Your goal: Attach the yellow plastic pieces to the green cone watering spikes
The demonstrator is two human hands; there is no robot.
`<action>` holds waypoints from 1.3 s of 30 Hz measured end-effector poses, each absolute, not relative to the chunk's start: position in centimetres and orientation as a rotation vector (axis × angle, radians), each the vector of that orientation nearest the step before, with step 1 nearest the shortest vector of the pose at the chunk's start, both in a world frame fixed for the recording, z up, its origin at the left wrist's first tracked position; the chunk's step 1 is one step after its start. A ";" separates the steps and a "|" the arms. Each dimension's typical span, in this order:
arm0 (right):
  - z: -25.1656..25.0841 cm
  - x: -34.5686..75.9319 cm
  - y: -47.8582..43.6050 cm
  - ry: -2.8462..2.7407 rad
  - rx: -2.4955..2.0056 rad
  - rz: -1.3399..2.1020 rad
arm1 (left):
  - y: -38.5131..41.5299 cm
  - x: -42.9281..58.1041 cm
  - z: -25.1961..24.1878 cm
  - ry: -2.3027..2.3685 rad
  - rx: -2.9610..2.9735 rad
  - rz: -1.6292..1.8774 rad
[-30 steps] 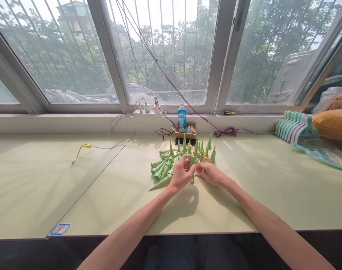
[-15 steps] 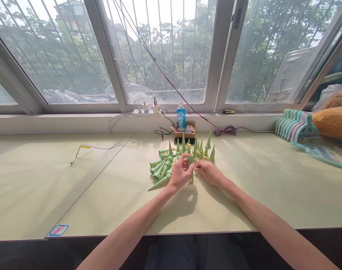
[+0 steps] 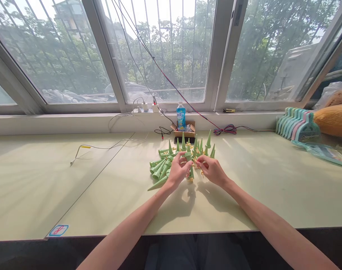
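My left hand (image 3: pixel 180 169) is closed around a green plastic plant watering spike (image 3: pixel 191 172), its wide ridged end up and its tapered tip pointing down. Close beside it, my right hand (image 3: pixel 211 168) pinches a small yellow plastic piece (image 3: pixel 195 161) between thumb and fingertips, against the spike's side. Green spikes (image 3: pixel 159 168) lie in a pile left of my hands. Behind them, several more spikes (image 3: pixel 208 139) stand point up. Small yellow pieces (image 3: pixel 190 180) are scattered on the table below and among the spikes, partly hidden by my fingers.
Behind the spikes are a phone (image 3: pixel 176 140), an open cardboard box (image 3: pixel 191 131) and a blue-labelled bottle (image 3: pixel 181 117). A coiled cable (image 3: pixel 225 129) lies right of them. Turquoise hangers (image 3: pixel 299 125) stand at the far right. A thin white cable (image 3: pixel 103 148) crosses the left side.
My right hand has lifted off the table with a small yellow piece and come up to the spike. My left hand has shifted slightly left, still holding the spike.
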State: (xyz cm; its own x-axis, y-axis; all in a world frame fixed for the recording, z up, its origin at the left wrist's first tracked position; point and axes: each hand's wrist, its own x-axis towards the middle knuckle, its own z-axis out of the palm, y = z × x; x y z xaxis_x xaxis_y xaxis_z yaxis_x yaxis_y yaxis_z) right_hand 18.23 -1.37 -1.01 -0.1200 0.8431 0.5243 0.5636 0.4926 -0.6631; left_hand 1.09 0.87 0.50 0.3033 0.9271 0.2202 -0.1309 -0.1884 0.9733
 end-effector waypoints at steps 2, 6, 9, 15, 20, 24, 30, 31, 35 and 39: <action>-0.9 18.2 -1.5 -1.773 -1.169 0.366 | 0.8 1.1 0.4 0.830 1.477 1.151; -0.8 18.3 -1.5 -1.749 -1.136 0.365 | 0.9 1.1 0.2 0.899 1.608 1.160; -0.9 18.2 -1.4 -1.751 -1.119 0.355 | 1.0 1.0 0.1 0.937 1.698 1.182; -0.6 18.1 -1.6 -1.744 -1.107 0.354 | 0.9 1.0 -0.1 0.957 1.817 1.218; -0.5 18.2 -1.5 -1.742 -1.093 0.342 | 0.7 1.0 0.1 0.949 1.861 1.243; -0.7 18.2 -1.4 -1.737 -1.093 0.333 | 0.6 0.9 0.3 0.933 1.863 1.237; -0.7 18.4 -1.3 -1.732 -1.080 0.325 | 0.5 0.9 0.3 0.923 1.857 1.221; -0.7 18.4 -1.3 -1.734 -1.079 0.320 | 0.5 0.9 0.4 0.922 1.868 1.224; -0.5 18.4 -1.3 -1.751 -1.069 0.277 | 0.4 0.9 0.5 0.930 1.920 1.230; -0.4 18.4 -1.4 -1.759 -1.055 0.255 | 0.4 0.9 0.4 0.925 1.979 1.235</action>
State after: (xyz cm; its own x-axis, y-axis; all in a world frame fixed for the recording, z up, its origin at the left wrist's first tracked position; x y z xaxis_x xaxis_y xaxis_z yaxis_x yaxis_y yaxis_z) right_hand 18.39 -1.37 -0.40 -0.0915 0.7496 0.6556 0.5329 0.5930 -0.6036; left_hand 0.94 0.44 0.45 0.3168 0.8159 0.4837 0.2347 -0.5615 0.7935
